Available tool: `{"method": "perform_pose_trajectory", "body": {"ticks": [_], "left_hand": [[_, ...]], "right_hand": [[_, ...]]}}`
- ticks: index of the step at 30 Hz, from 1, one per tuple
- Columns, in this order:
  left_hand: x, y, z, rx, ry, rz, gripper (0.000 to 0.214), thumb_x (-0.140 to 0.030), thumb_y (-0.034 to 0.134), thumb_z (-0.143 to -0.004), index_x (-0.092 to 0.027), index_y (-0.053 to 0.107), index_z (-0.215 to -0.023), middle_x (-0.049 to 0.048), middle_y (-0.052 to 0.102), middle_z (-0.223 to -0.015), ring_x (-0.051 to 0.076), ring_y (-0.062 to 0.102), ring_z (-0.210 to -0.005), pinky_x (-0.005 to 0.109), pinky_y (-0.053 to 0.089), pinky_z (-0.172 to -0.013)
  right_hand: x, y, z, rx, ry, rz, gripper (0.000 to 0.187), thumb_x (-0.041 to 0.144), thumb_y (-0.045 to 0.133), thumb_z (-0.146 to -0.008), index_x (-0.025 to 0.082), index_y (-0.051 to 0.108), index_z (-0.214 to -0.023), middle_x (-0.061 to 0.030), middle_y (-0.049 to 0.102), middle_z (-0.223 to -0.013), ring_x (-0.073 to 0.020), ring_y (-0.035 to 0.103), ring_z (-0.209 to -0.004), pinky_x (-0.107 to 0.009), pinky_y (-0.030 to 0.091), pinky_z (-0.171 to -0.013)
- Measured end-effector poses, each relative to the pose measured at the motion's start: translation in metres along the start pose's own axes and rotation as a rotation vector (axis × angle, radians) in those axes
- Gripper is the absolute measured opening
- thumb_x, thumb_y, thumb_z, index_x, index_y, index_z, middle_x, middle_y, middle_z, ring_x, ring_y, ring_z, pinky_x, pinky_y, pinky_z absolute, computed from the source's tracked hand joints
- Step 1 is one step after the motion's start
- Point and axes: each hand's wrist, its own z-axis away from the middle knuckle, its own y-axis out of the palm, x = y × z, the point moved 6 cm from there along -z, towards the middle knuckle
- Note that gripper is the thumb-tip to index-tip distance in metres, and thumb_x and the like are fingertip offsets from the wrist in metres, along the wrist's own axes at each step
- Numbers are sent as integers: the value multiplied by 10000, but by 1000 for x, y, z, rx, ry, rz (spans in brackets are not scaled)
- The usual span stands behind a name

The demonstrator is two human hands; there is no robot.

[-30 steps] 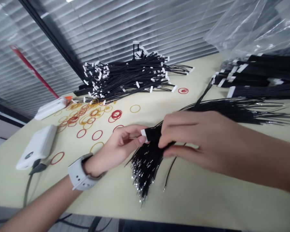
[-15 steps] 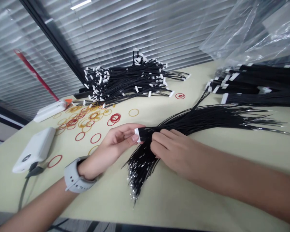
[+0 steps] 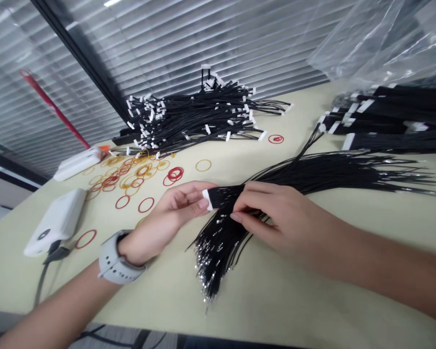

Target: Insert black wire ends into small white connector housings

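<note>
My left hand [image 3: 181, 206] pinches a white connector [image 3: 207, 199] between thumb and fingers. Black wires run from the connector to the right, under my right hand. My right hand [image 3: 265, 208] is closed over these wires, its thumb and forefinger bent toward each other; which strands lie in the pinch is hidden. Below the connector, a loose bundle of black wires [image 3: 218, 247] fans out toward me, with shiny metal terminals at the ends. A second sheaf of black wires [image 3: 327, 169] stretches to the right behind my right hand, also with metal tips.
Red and yellow rubber bands [image 3: 131, 177] lie scattered at the left. Beside them are a white power bank [image 3: 58, 225] with a cable and another white device [image 3: 78, 162]. A pile of connectored black cables [image 3: 203, 116] sits at the back; more bundles [image 3: 396, 116] and clear plastic [image 3: 378, 48] are at right.
My right hand has shifted slightly right and turned, so its thumb now shows and its fingers are less tightly curled. My left hand keeps its pinch on the connector. The view has shifted slightly.
</note>
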Motion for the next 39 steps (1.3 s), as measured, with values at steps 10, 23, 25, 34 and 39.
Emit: {"method": "perform_pose_trajectory", "body": {"ticks": [10,23,25,34,39], "left_hand": [[-2,5,2,50,3,-74,216,-131,556,-825,-181,604,-1029,-7,657,-831,64,574,-771,120,428,-707],[-3,9,2,71,4,-113,221,-101,539,-832,-166,592,-1036,-28,622,-761,38,539,-704,95,416,-660],[-3,9,3,66,-2,-121,223,-104,543,-829,-163,590,-1039,-14,632,-792,50,547,-731,110,421,-679],[-2,9,2,69,-2,-114,222,-105,543,-830,-165,590,-1038,-14,634,-784,51,556,-739,109,421,-667],[-2,9,2,73,-4,-111,224,-102,543,-828,-164,591,-1038,-11,642,-813,51,558,-749,110,424,-681]], "right_hand": [[-3,-4,1,-98,147,13,155,202,463,-830,173,584,-738,23,552,-708,-79,458,-558,-228,315,-496],[-2,-4,2,-69,105,-3,170,191,464,-819,167,591,-710,18,544,-692,-81,462,-562,-228,315,-501],[-2,-2,2,-60,99,6,191,194,441,-832,163,590,-716,12,546,-700,-90,474,-580,-237,325,-520],[-1,-1,1,-45,97,12,218,197,399,-847,153,577,-729,3,538,-702,-100,477,-585,-252,333,-536],[-2,-2,-1,-64,96,-14,190,185,434,-829,164,578,-708,16,533,-691,-81,450,-564,-228,317,-507]]}}
